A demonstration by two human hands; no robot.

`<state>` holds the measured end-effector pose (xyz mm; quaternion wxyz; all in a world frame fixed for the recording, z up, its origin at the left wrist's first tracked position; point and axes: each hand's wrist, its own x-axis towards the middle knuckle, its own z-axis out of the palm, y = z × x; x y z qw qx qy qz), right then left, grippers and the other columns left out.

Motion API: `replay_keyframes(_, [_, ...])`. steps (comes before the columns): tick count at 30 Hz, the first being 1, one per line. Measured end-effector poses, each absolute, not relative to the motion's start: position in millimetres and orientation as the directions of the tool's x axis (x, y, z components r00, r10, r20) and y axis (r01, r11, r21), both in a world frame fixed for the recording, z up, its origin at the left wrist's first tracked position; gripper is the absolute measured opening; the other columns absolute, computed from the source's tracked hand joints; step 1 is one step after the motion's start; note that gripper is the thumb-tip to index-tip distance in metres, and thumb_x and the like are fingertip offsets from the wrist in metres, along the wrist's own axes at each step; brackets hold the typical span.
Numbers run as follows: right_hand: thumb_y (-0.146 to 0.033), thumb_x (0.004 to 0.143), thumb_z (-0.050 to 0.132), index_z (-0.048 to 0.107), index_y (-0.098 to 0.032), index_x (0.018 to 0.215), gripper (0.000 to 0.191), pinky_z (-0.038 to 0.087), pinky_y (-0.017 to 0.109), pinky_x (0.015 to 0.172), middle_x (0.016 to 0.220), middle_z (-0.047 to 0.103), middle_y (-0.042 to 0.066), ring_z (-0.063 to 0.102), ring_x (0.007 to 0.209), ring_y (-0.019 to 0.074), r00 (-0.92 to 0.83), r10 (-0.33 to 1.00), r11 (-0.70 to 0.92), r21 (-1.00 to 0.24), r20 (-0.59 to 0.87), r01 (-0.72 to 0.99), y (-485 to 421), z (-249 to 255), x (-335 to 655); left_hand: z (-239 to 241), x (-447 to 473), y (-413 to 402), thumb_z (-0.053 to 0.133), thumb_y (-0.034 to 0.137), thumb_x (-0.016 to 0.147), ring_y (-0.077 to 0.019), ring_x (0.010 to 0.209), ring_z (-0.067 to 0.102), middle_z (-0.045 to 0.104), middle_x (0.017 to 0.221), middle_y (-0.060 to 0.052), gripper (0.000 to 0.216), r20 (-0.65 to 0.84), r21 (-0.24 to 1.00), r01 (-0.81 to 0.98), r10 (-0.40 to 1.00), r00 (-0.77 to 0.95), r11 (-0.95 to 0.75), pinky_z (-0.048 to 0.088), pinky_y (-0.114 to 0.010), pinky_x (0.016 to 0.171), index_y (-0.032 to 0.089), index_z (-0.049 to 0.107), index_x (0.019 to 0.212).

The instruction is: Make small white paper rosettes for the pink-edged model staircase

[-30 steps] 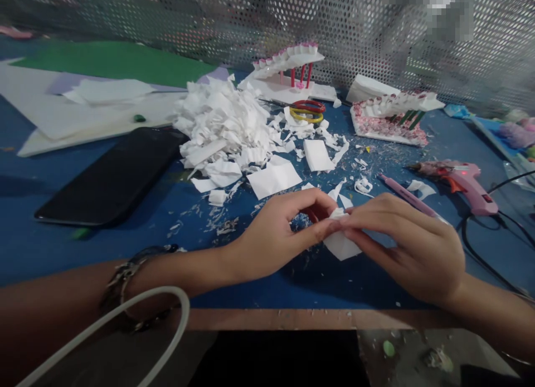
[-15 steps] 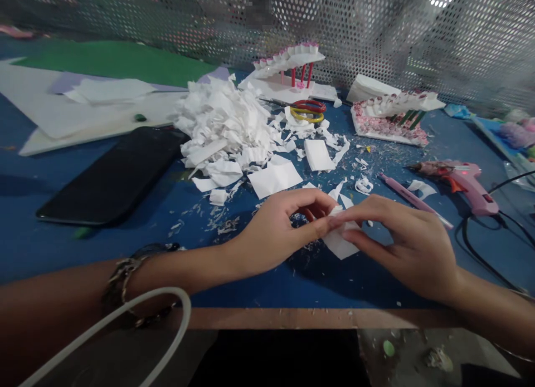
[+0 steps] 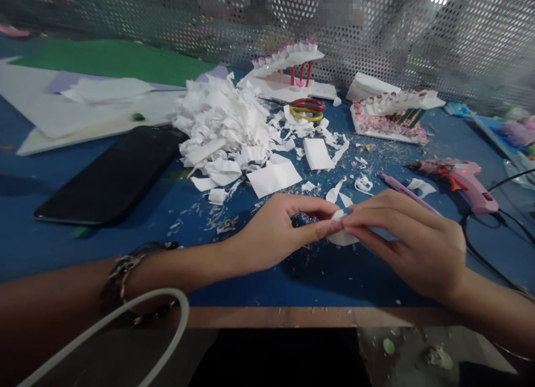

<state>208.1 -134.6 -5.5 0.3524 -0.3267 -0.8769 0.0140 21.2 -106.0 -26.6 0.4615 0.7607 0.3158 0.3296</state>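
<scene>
One small white paper piece (image 3: 343, 239) is pinched between left hand (image 3: 267, 231) and right hand (image 3: 412, 242), over blue table (image 3: 259, 289) that I see reaching its brown near edge (image 3: 267, 318). Both hands hide much of the paper's shape.

A blue table (image 3: 317, 284) lies under the grip (image 3: 341, 223), with a dark flat device (image 3: 108, 181) well left of it and, beyond and left, a heap of white paper scraps (image 3: 225, 117); right of the grip rest a pink pen (image 3: 404, 190) and, farther off, a pink glue gun (image 3: 470, 184), while a white stepped model (image 3: 397, 103) with a speckled base stands well beyond
</scene>
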Motion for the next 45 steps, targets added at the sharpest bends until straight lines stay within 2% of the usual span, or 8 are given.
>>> replay_keyframes(7, [-0.013, 0.077, 0.060, 0.058, -0.015, 0.076, 0.003, 0.047, 0.021, 0.066, 0.074, 0.063, 0.002, 0.058, 0.071, 0.0093, -0.513, 0.650, 0.752, -0.376, 0.561, 0.541, -130.3, -7.8, 210.0, -25.4, 21.7, -106.6, 0.054, 0.025, 0.080, -0.0113, 0.073, 0.060, 0.068, 0.081, -0.002, 0.020, 0.149, 0.894, 0.255, 0.781, 0.606, -0.369, 0.045, -0.016, 0.064, 0.015, 0.068, 0.090])
replay_keyframes(13, [-0.020, 0.075, 0.063, 0.057, -0.015, 0.073, 0.008, 0.043, 0.018, 0.061, 0.069, 0.060, 0.000, 0.055, 0.066, 0.0072, -0.481, 0.739, 0.674, -0.492, 0.473, 0.551, -126.2, -10.4, 209.9, -23.2, 21.6, -111.1, 0.050, 0.018, 0.083, -0.0084, 0.066, 0.056, 0.065, 0.074, 0.001, 0.017, 0.267, 0.829, 0.233, 0.727, 0.633, -0.508, 0.041, -0.015, 0.062, 0.016, 0.067, 0.080])
replay_keyframes(23, [-0.016, 0.075, 0.062, 0.054, -0.016, 0.072, 0.009, 0.044, 0.021, 0.062, 0.070, 0.058, 0.001, 0.053, 0.068, 0.0092, -0.469, 0.706, 0.706, -0.476, 0.531, 0.525, -130.4, -10.3, 206.2, -23.1, 22.1, -113.7, 0.051, 0.019, 0.083, -0.0100, 0.069, 0.053, 0.059, 0.071, -0.001, 0.012, 0.373, 0.683, 0.242, 0.615, 0.695, -0.689, 0.039, -0.016, 0.064, 0.012, 0.060, 0.080])
replay_keyframes(32, [-0.017, 0.077, 0.060, 0.057, -0.016, 0.075, 0.004, 0.045, 0.021, 0.063, 0.071, 0.059, 0.001, 0.054, 0.067, 0.0085, -0.469, 0.716, 0.696, -0.485, 0.516, 0.529, -126.5, -8.0, 208.5, -24.9, 19.8, -108.6, 0.044, 0.015, 0.086, -0.0084, 0.065, 0.053, 0.059, 0.071, 0.001, 0.019, 0.324, 0.783, 0.202, 0.662, 0.676, -0.589, 0.039, -0.015, 0.062, 0.015, 0.063, 0.085])
replay_keyframes(37, [-0.015, 0.078, 0.059, 0.056, -0.016, 0.077, 0.003, 0.045, 0.021, 0.066, 0.073, 0.058, 0.002, 0.054, 0.070, 0.0088, -0.498, 0.680, 0.733, -0.496, 0.538, 0.466, -127.7, -6.9, 209.2, -22.9, 17.6, -105.9, 0.051, 0.017, 0.082, -0.0094, 0.069, 0.057, 0.064, 0.076, 0.000, 0.015, 0.280, 0.877, 0.118, 0.694, 0.663, -0.467, 0.042, -0.016, 0.064, 0.016, 0.066, 0.081])
replay_keyframes(41, [-0.014, 0.078, 0.057, 0.055, -0.014, 0.077, 0.003, 0.044, 0.020, 0.066, 0.073, 0.057, 0.003, 0.052, 0.071, 0.0080, -0.516, 0.663, 0.746, -0.531, 0.542, 0.401, -129.6, -6.7, 208.3, -23.1, 17.4, -104.9, 0.060, 0.018, 0.077, -0.0098, 0.076, 0.057, 0.064, 0.080, -0.001, 0.006, 0.325, 0.890, 0.057, 0.718, 0.616, -0.451, 0.044, -0.018, 0.070, 0.017, 0.065, 0.074])
replay_keyframes(43, [-0.013, 0.079, 0.057, 0.055, -0.014, 0.077, 0.003, 0.044, 0.019, 0.066, 0.071, 0.057, 0.002, 0.052, 0.070, 0.0073, -0.518, 0.667, 0.741, -0.548, 0.535, 0.388, -130.2, -6.7, 207.7, -24.7, 18.2, -105.5, 0.062, 0.021, 0.075, -0.0096, 0.075, 0.056, 0.060, 0.082, -0.001, 0.006, 0.317, 0.900, 0.065, 0.752, 0.578, -0.430, 0.044, -0.018, 0.067, 0.017, 0.063, 0.080])
replay_keyframes(45, [-0.013, 0.079, 0.057, 0.055, -0.014, 0.077, 0.003, 0.044, 0.018, 0.066, 0.070, 0.057, 0.001, 0.053, 0.070, 0.0069, -0.517, 0.671, 0.737, -0.557, 0.531, 0.384, -130.5, -6.8, 207.1, -26.7, 19.2, -106.6, 0.065, 0.025, 0.073, -0.0089, 0.071, 0.053, 0.056, 0.082, 0.000, 0.019, 0.295, 0.924, 0.059, 0.803, 0.519, -0.378, 0.045, -0.018, 0.064, 0.018, 0.058, 0.089])
